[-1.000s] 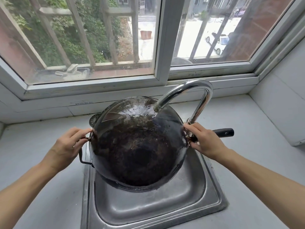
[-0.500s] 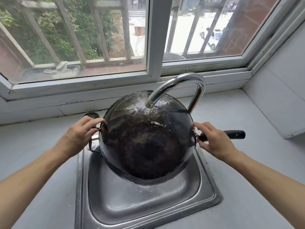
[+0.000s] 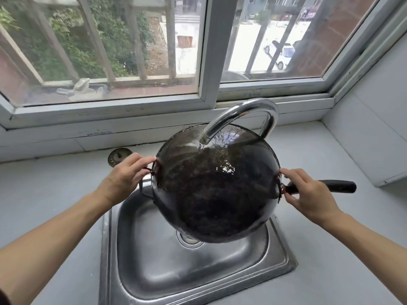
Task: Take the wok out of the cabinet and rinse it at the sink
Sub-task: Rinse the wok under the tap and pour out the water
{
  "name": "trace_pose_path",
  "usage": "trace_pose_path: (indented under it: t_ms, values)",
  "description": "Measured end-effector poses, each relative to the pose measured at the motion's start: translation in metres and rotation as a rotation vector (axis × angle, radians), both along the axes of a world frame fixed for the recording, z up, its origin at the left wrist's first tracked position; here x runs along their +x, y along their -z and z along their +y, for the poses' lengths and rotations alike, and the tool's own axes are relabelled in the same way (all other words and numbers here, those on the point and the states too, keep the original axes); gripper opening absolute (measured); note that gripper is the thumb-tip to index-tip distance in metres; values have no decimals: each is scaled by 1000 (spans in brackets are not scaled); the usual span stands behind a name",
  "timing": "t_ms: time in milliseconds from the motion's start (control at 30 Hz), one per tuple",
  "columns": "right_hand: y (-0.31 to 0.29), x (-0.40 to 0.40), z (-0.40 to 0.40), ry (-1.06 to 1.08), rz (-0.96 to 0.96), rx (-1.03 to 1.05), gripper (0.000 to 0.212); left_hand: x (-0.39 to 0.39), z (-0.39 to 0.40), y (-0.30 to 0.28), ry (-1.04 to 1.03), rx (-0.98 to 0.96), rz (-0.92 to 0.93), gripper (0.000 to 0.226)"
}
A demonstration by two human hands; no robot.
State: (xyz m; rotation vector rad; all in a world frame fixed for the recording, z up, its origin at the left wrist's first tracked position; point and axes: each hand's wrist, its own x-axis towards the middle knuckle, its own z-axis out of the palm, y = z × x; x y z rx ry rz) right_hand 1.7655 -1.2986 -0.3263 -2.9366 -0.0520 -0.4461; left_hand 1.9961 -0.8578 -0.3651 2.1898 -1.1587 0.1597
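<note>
We hold the wok (image 3: 217,190) tilted over the steel sink (image 3: 198,271), left hand (image 3: 123,179) pinching the loop handle at 9 o'clock, right hand (image 3: 308,194) gripping the long handle (image 3: 337,186) at 3, and should roll it slowly under the faucet (image 3: 240,115) stream at 12

Grey countertop (image 3: 55,194) with a round metal strainer (image 3: 119,156) lying flat near the back wall. White-framed window (image 3: 211,51) behind, barred outside. Through glass: greenery (image 3: 72,45), white car (image 3: 280,52), pale cloth (image 3: 82,87) on the outer ledge.
</note>
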Motion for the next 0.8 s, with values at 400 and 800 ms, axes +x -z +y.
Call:
trace_pose_path:
  t_ms: [400, 800]
  values:
    - [6, 20, 25, -76, 50, -1, 72, -5, 37, 1, -91, 0, 11, 36]
    - [5, 64, 55, -132, 169, 13, 74, -6, 83, -15, -204, 57, 74, 41]
